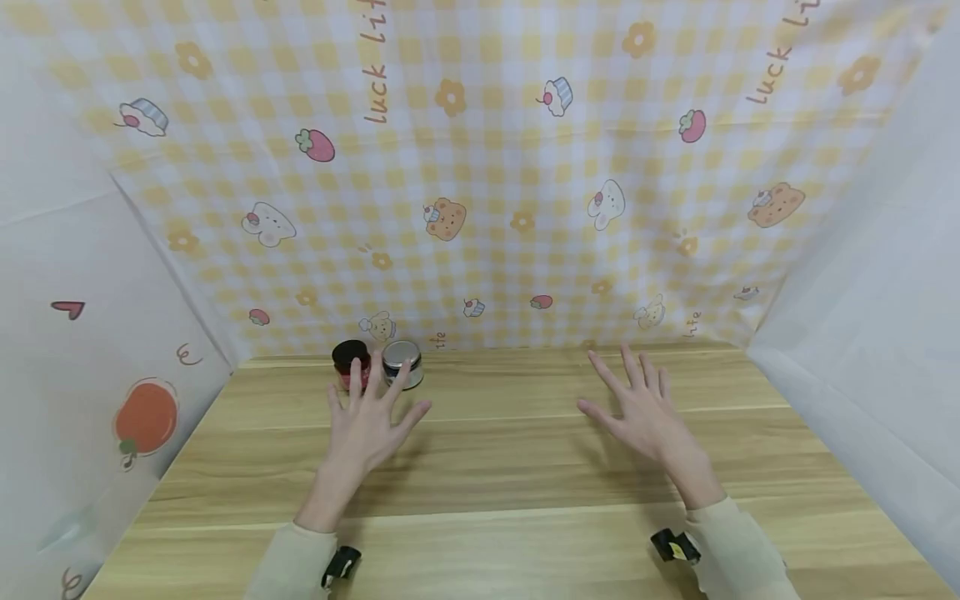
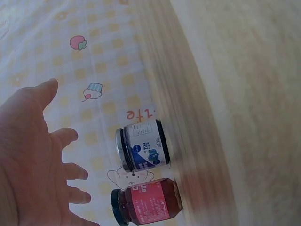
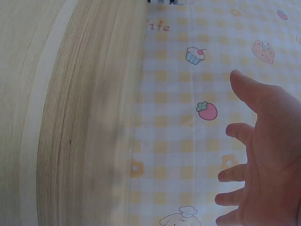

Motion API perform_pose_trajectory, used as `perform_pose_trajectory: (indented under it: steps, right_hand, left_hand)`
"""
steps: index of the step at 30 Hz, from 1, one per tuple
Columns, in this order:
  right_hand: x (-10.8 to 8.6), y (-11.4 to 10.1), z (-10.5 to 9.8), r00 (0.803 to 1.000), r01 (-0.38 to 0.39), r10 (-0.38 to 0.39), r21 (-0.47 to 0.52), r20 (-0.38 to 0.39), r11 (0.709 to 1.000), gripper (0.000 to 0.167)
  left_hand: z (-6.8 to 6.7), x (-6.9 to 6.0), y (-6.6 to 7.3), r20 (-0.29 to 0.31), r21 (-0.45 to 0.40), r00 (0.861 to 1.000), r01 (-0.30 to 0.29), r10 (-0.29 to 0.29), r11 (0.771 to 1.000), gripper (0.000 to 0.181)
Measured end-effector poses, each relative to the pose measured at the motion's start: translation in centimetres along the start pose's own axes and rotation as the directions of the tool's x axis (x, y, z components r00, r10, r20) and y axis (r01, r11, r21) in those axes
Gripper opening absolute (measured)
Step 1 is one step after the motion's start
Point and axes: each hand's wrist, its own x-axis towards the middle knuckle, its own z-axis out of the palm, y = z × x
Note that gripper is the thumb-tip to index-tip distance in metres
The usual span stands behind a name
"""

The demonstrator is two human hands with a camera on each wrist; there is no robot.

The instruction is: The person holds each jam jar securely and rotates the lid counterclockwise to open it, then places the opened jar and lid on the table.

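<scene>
Two jars stand side by side at the back left of the wooden table. One jar (image 2: 149,201) has a black lid, dark red contents and a pink-red label. Its neighbour (image 2: 143,147) has a silver lid and a white and blue label with a blueberry picture. In the head view my left hand (image 1: 365,429) hovers in front of both, fingers spread, partly covering them. The left wrist view shows it apart from the jars, holding nothing. Over the right part of the table, my right hand (image 1: 645,417) is held with fingers spread and nothing in its grasp.
The wooden table (image 1: 495,475) runs back to a yellow checked cloth (image 1: 495,167) with cartoon prints. A white printed sheet (image 1: 67,233) hangs at the left, and a plain white one (image 1: 870,275) at the right. Each wrist carries a small black device (image 1: 341,567).
</scene>
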Motion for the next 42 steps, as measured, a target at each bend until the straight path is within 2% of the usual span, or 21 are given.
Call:
perform_pose_trajectory:
  steps: [8,18,26,42]
  right_hand:
    - [0.2,-0.2,-0.1,1.000,-0.001,0.001,0.002,0.017,1.000,0.080]
    - [0.8,-1.1,0.2,1.000,0.012,-0.012,-0.006,0.023,1.000,0.080]
    - [2.0,-2.7,1.0,0.999,0.040,-0.040,0.024,0.023,0.999,0.081]
    - [3.8,-5.7,2.3,0.996,0.069,-0.075,0.105,0.046,0.992,0.080]
  left_hand:
    - [-0.2,0.0,-0.1,-0.021,-0.002,1.000,-0.006,0.006,1.000,0.079]
    - [-0.2,0.5,0.1,0.009,0.003,1.000,-0.003,0.003,1.000,0.082]
    - [-0.2,1.0,0.1,0.012,-0.005,1.000,-0.010,0.010,1.000,0.083]
    - [0.2,1.4,-0.1,0.030,-0.106,0.999,0.029,-0.026,0.994,0.088]
